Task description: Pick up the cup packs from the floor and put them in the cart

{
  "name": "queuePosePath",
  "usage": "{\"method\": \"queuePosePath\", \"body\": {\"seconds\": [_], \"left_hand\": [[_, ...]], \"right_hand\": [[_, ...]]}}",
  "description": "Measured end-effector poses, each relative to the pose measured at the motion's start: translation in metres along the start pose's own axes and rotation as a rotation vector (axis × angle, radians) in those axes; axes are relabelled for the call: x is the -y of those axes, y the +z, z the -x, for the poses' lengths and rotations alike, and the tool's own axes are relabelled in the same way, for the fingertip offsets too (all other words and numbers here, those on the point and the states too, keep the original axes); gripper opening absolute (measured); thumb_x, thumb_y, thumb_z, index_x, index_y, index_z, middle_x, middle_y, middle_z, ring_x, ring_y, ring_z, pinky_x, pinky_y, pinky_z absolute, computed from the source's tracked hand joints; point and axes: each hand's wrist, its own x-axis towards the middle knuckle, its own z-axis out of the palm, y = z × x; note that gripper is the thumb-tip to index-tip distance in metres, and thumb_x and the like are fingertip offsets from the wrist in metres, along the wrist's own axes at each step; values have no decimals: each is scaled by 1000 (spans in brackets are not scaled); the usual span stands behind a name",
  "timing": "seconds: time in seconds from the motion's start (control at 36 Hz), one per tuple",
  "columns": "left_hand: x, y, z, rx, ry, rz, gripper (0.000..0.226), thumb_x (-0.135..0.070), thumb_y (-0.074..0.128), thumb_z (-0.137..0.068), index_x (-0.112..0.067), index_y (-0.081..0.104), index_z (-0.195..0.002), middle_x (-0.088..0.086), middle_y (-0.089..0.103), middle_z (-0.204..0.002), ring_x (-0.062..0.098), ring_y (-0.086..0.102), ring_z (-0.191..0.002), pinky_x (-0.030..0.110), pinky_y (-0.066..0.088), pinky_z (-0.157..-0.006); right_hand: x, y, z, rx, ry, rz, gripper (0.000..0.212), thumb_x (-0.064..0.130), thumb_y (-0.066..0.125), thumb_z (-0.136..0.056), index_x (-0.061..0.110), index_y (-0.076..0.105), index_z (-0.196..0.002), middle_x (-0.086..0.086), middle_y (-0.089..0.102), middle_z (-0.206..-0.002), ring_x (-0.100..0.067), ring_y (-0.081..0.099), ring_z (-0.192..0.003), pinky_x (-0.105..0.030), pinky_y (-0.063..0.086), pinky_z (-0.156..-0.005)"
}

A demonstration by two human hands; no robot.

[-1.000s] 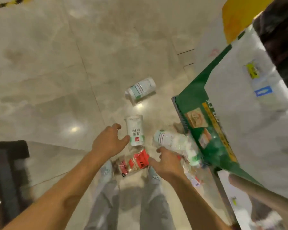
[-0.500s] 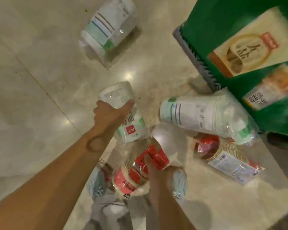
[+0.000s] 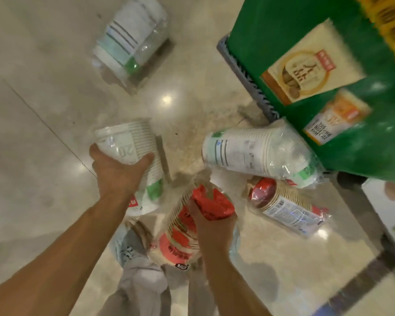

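My left hand (image 3: 119, 174) grips a white and green cup pack (image 3: 132, 153), held just above the floor. My right hand (image 3: 212, 226) grips a red and brown cup pack (image 3: 180, 233) by its upper end, close to my feet. Three more packs lie on the tiled floor: a white and green one (image 3: 130, 39) at the top, a long white one (image 3: 255, 153) against the cart, and a red and brown one (image 3: 285, 206) below it. The cart (image 3: 244, 71) shows as a grey toothed edge at the right.
A big green printed box (image 3: 328, 65) fills the upper right, resting on the cart. My grey trouser legs and light shoes (image 3: 123, 245) are under my arms. A dark metal bar (image 3: 363, 277) runs across the lower right. Glossy beige tiles lie to the left.
Both packs have come up off the floor in my hands. A second ago both hands were open and reaching down. The view has dropped closer to the floor.
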Motion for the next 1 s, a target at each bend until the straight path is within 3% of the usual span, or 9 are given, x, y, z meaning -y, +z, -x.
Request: {"method": "queuePosePath", "body": {"seconds": [0.08,0.17,0.22,0.31,0.42,0.56,0.61,0.75,1.0], "left_hand": [[-35,-52,39,-11,49,-27,116,-44,96,-56,-16,26,-144,8,47,-138,25,53,-121,48,50,-101],[-84,-105,85,-6,84,0,113,-35,97,-57,-14,27,-143,11,47,-138,27,52,-125,48,49,-102],[-121,-140,121,-2,117,29,111,-30,97,-59,-12,28,-144,11,46,-139,26,51,-126,45,47,-103],[-177,-192,173,7,163,71,113,-32,98,-57,-16,28,-144,8,47,-139,25,53,-126,49,47,-106],[-253,-259,243,34,249,127,123,-45,97,-48,-29,24,-146,1,47,-142,23,53,-127,52,47,-106],[-338,-328,340,35,494,201,114,-51,93,-44,-35,30,-138,-4,50,-134,18,54,-123,46,48,-106],[-363,-347,372,43,588,210,116,-45,96,-45,-32,30,-139,-6,47,-133,17,53,-123,45,46,-108],[-413,-378,434,132,740,219,131,-57,93,-39,-38,20,-146,-3,47,-144,18,51,-130,49,44,-111],[-472,-363,510,447,1071,126,121,-30,98,-54,-38,21,-145,3,50,-136,24,52,-124,45,45,-106]], "right_hand": [[53,-37,47,-17,-116,38,91,46,100,-51,27,51,-125,16,65,-104,7,61,-87,-5,43,-64],[115,-69,103,-5,-194,79,85,47,100,-52,37,49,-120,17,68,-104,2,65,-89,-14,46,-72],[153,-91,146,21,-257,49,72,35,100,-57,40,47,-106,17,66,-102,-3,67,-92,-20,49,-80],[214,-126,212,46,-404,-52,68,13,99,-62,34,48,-103,14,65,-100,7,68,-83,-9,53,-75],[279,-182,299,134,-494,-40,99,59,97,-43,34,47,-125,15,66,-114,-4,68,-103,-39,58,-94],[343,-264,406,129,-698,-26,93,51,99,-48,38,43,-121,18,61,-114,-6,63,-103,-31,52,-90],[357,-294,439,119,-752,-15,94,57,95,-45,39,42,-120,17,61,-116,-9,63,-104,-31,51,-89],[378,-363,498,60,-863,-46,111,57,95,-46,33,37,-138,13,58,-125,-13,61,-113,-37,53,-100],[347,-475,560,-322,-868,-256,112,70,88,-38,32,42,-132,10,60,-126,-17,61,-116,-41,52,-101]]}}
